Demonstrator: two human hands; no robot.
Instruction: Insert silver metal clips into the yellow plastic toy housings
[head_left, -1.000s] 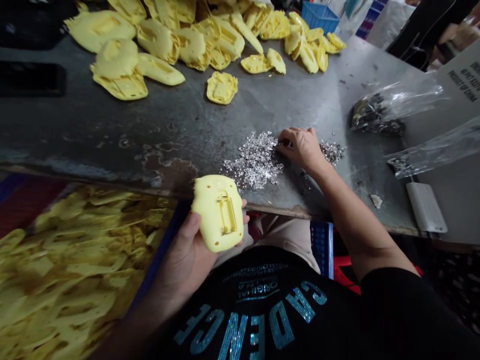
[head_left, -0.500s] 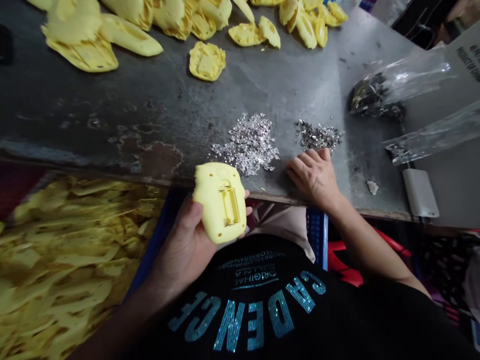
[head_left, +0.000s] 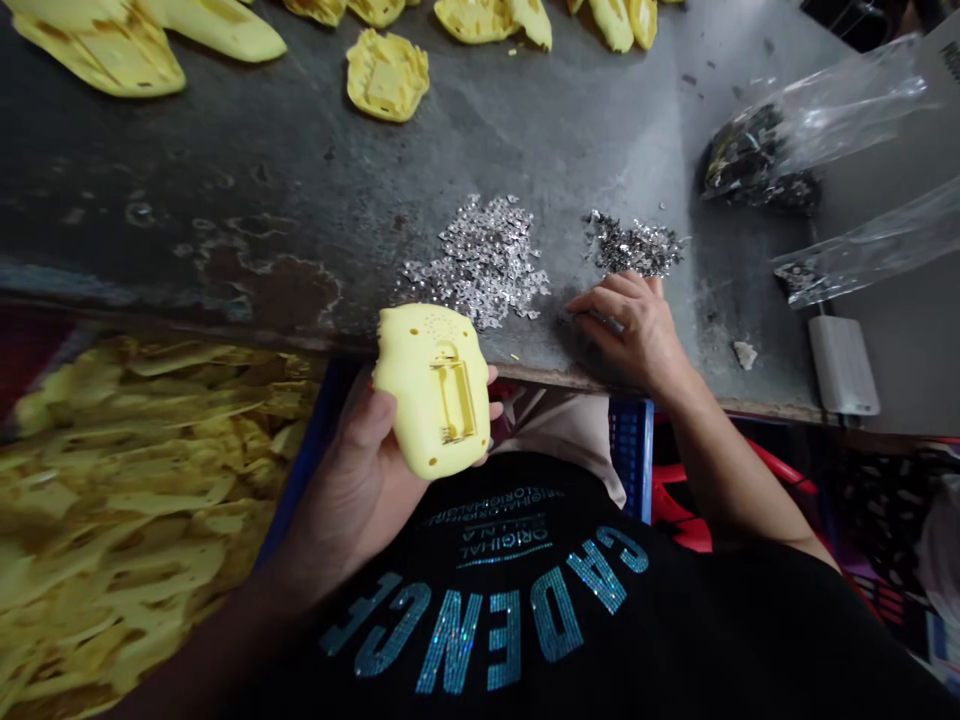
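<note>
scarred grey metal counter (head_left: pixel 225 170) runs across the view, with loose yellow plastic shells (head_left: pixel 387 75) scattered along its far side and a blue-rimmed bin (head_left: pixel 304 460) heaped with more below its near edge on the left. two clear plastic bags (head_left: pixel 757 150) with dark contents and a white rounded block (head_left: pixel 844 365) lie off to the right.

the left grip (head_left: pixel 352 470) is closed around a yellow plastic shell (head_left: pixel 433 390), holding it just off the counter's near edge, its long axis slightly tilted and pointing toward the counter, a rectangular recess (head_left: pixel 454 400) facing up. the right grip (head_left: pixel 628 335) rests on the metal, fingers loosely curled around a small glinting bit (head_left: pixel 611 323); whether it is pinched cannot be told. a pale heap of silver flakes (head_left: pixel 476 262) lies between both grips, close to the shell's top end, while a darker heap of flakes (head_left: pixel 636 245) sits just beyond the right fingers.
</note>
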